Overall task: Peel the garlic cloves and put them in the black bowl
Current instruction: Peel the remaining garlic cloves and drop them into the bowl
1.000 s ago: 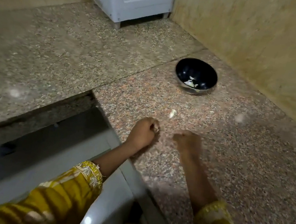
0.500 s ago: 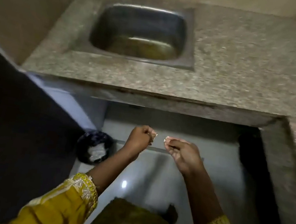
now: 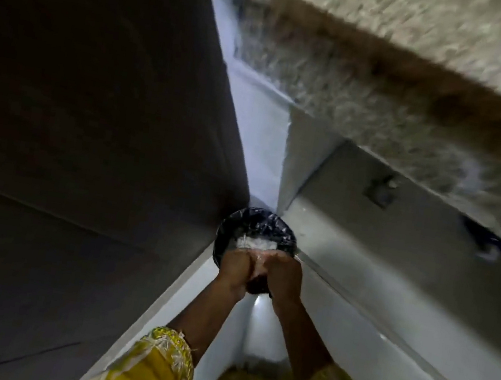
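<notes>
Any garlic clove is hidden between the person's left hand (image 3: 235,266) and right hand (image 3: 283,274), held together over a black-lined bin (image 3: 282,231) containing pale scraps (image 3: 255,242). Blur hides whether either grips anything. Granite counter (image 3: 425,69) beyond.

Just below the frame's centre, the left hand (image 3: 235,268) and right hand (image 3: 283,275) meet, knuckles up, over a black-lined bin (image 3: 256,225) holding white scraps (image 3: 255,242). What the blurred fingers hold cannot be made out. A speckled table (image 3: 389,90) crosses the upper right, a dark panel (image 3: 93,99) fills the left, and yellow sleeves (image 3: 161,369) sit along the bottom.
</notes>
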